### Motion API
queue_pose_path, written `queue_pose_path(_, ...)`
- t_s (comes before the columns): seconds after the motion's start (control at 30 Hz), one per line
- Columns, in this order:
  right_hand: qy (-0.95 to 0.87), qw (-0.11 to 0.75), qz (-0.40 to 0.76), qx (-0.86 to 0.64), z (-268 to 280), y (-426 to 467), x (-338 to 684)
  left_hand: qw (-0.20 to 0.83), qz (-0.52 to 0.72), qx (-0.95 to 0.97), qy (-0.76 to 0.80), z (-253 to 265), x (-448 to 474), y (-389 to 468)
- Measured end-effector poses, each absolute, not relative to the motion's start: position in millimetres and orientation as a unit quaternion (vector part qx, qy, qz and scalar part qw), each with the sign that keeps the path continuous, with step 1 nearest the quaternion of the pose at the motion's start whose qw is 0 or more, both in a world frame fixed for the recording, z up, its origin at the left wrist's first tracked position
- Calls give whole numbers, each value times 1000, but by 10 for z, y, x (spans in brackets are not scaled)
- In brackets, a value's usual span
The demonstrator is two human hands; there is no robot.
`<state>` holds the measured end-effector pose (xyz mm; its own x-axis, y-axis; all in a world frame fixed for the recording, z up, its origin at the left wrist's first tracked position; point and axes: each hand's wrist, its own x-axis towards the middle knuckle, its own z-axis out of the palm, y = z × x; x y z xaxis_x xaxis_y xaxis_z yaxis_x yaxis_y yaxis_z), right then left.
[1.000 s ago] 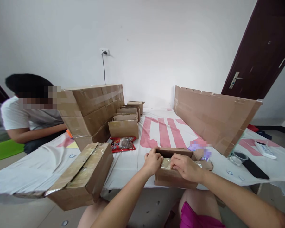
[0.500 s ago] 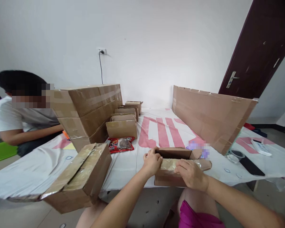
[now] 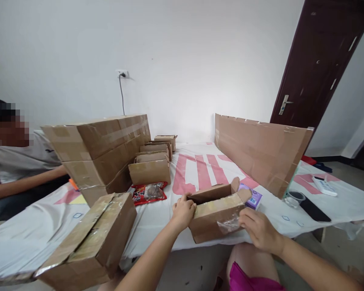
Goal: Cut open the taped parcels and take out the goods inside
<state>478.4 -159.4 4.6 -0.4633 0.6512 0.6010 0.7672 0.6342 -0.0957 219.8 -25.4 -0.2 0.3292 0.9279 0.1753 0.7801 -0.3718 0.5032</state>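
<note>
A small open cardboard box [image 3: 209, 224] stands near the table's front edge, its right-end flaps sticking out. My left hand [image 3: 184, 211] grips its left end, fingers over the rim. A loose strip of clear tape [image 3: 229, 224] hangs off the box's front side. At the front right corner, my right hand [image 3: 259, 231] pinches the free end of that strip with its fingers closed. Right behind the flaps lies a purple packet [image 3: 255, 199] with a printed label.
A taped carton [image 3: 91, 234] lies at the left front, a red food packet [image 3: 148, 192] behind it. Stacked cartons [image 3: 106, 149] and a cardboard panel [image 3: 257, 149] flank the table. A clear cup [image 3: 295, 198] and black phone [image 3: 315, 210] lie right. A person [image 3: 24, 161] sits at left.
My right hand has moved right and down from the box's top edge, drawing the tape away from the cardboard. The box is turned slightly, and the view has shifted right.
</note>
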Motion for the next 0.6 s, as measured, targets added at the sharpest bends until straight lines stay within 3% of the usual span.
queue_pose_path(0.27,-719,393,17,-573,-413,-2140,5283,136,258,799,526,-79,2158,-265)
queue_pose_path(0.37,-614,449,47,-648,-991,-2272,5406,99,289,799,518,-68,2185,-368)
queue_pose_path(0.5,-452,510,62,-729,-1974,-2518,5609,-44,403,804,434,-67,2166,-529)
queue_pose_path(0.6,-339,500,64,-795,-2472,-2780,5611,-102,454,806,365,-101,2157,-613)
